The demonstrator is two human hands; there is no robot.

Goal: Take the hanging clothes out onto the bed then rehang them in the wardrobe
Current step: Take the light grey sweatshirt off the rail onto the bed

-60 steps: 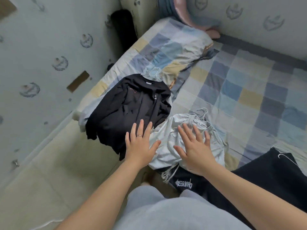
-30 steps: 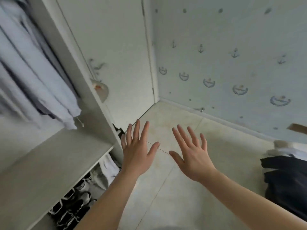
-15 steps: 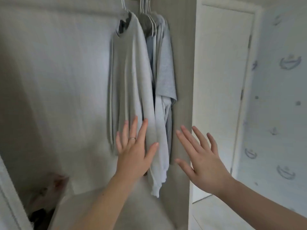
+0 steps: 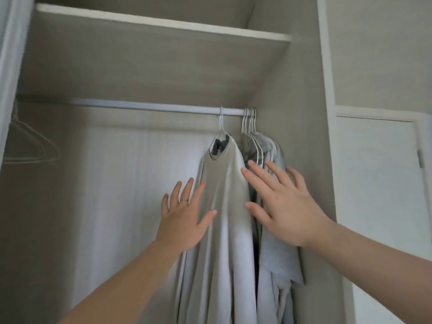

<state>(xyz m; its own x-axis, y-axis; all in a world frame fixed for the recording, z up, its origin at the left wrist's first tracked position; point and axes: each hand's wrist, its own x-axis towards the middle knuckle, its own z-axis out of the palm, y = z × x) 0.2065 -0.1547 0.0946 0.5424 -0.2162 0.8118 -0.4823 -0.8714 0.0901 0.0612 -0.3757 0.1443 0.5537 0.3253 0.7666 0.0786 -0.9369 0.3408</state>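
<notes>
The lower ends of the hanging clothes (image 4: 233,288) run off the bottom edge below our wrists, so we see no hems. Our right hand (image 4: 287,211) covers the middle of the packed garments (image 4: 278,260) behind it, and we cannot count them; only their hanger hooks (image 4: 249,120), bunched above the fingertips, show clearly. Something dark sits inside the neck of the front shirt (image 4: 222,188), too dim for us to make out. Far to the left of our left hand (image 4: 184,220), empty hangers (image 4: 30,146) blur into shadow.

Both our hands are spread flat with straight fingers and grip nothing. The front shirt hangs between them. The left hand, with a ring (image 4: 184,200) on one finger, lies at the shirt's left edge, forefinger and thumb over the cloth; we cannot tell whether they press it. The right hand's fingertips reach the shirt's right shoulder and the wire of the hangers beside it. The packed garments hang behind that palm, close against the wardrobe wall (image 4: 304,90) on its right. Everything hangs from the rail (image 4: 152,108) above both hands, under a shelf (image 4: 163,54).

The front shirt is pale beige-grey, round-necked, falling in long folds, on a white wire hanger whose single hook (image 4: 221,120) sits just left of the bunch. The packed garments are light grey, a short sleeve drooping below our right wrist.
</notes>
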